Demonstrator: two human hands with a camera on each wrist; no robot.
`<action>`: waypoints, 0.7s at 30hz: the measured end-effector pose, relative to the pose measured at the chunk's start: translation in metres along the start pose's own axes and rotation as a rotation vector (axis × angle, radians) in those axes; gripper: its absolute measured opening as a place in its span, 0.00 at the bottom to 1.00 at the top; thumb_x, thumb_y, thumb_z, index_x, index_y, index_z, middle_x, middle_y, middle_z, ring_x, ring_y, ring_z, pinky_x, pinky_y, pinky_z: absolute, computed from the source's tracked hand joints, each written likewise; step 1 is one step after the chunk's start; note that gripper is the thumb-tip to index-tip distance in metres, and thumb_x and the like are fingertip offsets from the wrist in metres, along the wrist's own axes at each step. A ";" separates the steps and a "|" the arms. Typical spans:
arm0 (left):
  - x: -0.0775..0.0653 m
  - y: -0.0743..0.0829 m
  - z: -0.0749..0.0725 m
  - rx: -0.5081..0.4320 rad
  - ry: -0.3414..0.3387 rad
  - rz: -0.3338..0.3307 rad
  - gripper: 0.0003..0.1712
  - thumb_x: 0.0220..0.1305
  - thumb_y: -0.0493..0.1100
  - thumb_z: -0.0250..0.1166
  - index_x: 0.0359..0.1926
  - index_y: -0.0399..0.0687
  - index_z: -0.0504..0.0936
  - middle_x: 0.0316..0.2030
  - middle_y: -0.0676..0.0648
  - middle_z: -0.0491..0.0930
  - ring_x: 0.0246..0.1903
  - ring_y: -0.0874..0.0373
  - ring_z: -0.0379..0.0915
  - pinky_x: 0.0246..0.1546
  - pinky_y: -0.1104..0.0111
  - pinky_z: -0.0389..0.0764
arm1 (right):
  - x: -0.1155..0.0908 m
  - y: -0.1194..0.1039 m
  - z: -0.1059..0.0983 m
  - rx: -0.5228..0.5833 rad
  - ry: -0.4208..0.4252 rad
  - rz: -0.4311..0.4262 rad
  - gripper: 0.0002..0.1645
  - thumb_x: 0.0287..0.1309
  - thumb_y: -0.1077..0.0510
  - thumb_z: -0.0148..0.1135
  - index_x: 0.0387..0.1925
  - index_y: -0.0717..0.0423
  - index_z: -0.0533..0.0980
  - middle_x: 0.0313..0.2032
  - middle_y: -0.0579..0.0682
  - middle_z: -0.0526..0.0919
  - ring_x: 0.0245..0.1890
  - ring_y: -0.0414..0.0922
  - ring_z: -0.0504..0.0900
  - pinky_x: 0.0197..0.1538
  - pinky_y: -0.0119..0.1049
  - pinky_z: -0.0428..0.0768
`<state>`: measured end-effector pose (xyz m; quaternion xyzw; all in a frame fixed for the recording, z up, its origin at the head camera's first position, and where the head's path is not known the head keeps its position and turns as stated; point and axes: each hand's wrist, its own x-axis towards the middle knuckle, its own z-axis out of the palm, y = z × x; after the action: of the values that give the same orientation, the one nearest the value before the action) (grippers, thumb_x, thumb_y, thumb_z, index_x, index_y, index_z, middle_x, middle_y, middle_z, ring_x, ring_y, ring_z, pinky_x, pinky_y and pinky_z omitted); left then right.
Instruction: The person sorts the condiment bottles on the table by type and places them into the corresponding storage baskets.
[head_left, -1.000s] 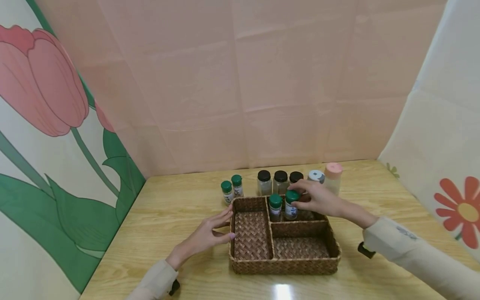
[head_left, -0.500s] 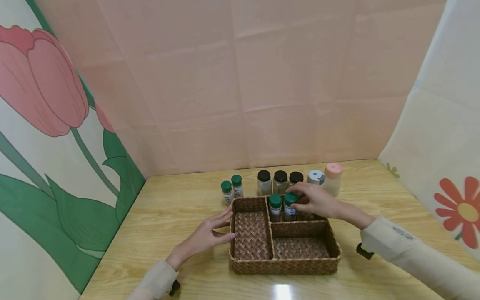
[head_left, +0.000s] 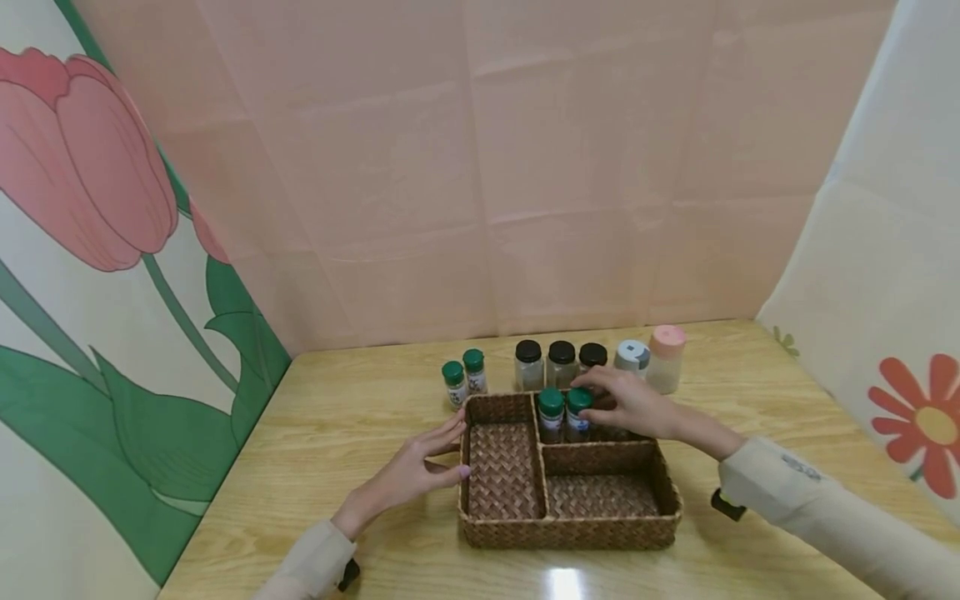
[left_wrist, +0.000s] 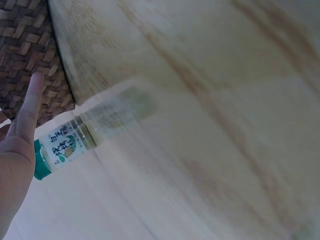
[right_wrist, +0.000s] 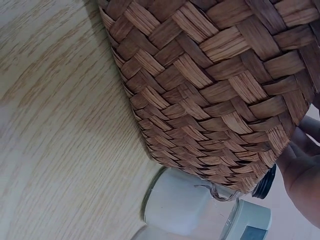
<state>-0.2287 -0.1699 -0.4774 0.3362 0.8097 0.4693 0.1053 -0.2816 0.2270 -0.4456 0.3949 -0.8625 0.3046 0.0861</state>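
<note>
A green-capped jar (head_left: 577, 419) is upright in the back right compartment of a woven basket (head_left: 570, 533), just beside a matching jar (head_left: 551, 415). The right hand (head_left: 633, 402) pinches the former near its cap between thumb and fingers. The left hand (head_left: 408, 471), fingers extended and gripping nothing, touches the basket's left side. Behind, on the wooden counter (head_left: 360, 417), stand two more green-capped jars (head_left: 454, 384), three black-lidded jars (head_left: 528, 367), a grey-and-white-topped jar (head_left: 632, 355) and a pink-lidded container (head_left: 666, 362)
</note>
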 end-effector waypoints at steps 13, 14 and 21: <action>0.000 0.000 -0.001 -0.004 -0.002 -0.006 0.41 0.70 0.51 0.64 0.76 0.47 0.56 0.77 0.52 0.45 0.66 0.45 0.65 0.48 0.69 0.81 | 0.000 0.001 0.000 -0.013 -0.001 0.011 0.25 0.58 0.58 0.72 0.55 0.60 0.77 0.49 0.57 0.80 0.41 0.50 0.84 0.37 0.36 0.86; 0.000 0.000 -0.001 -0.004 -0.001 -0.005 0.41 0.70 0.51 0.64 0.76 0.47 0.56 0.77 0.52 0.45 0.66 0.45 0.65 0.48 0.69 0.81 | 0.000 0.001 0.000 -0.013 -0.004 0.012 0.25 0.58 0.58 0.72 0.55 0.60 0.77 0.50 0.57 0.80 0.41 0.50 0.84 0.37 0.37 0.86; 0.000 0.001 -0.001 -0.010 -0.005 -0.012 0.42 0.70 0.51 0.64 0.76 0.42 0.55 0.77 0.53 0.44 0.66 0.44 0.64 0.48 0.69 0.81 | -0.002 0.002 0.000 0.006 -0.022 0.028 0.26 0.59 0.56 0.71 0.56 0.63 0.76 0.51 0.58 0.79 0.42 0.51 0.84 0.38 0.37 0.86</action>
<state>-0.2284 -0.1701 -0.4765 0.3320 0.8090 0.4720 0.1117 -0.2821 0.2288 -0.4475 0.3861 -0.8680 0.3039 0.0713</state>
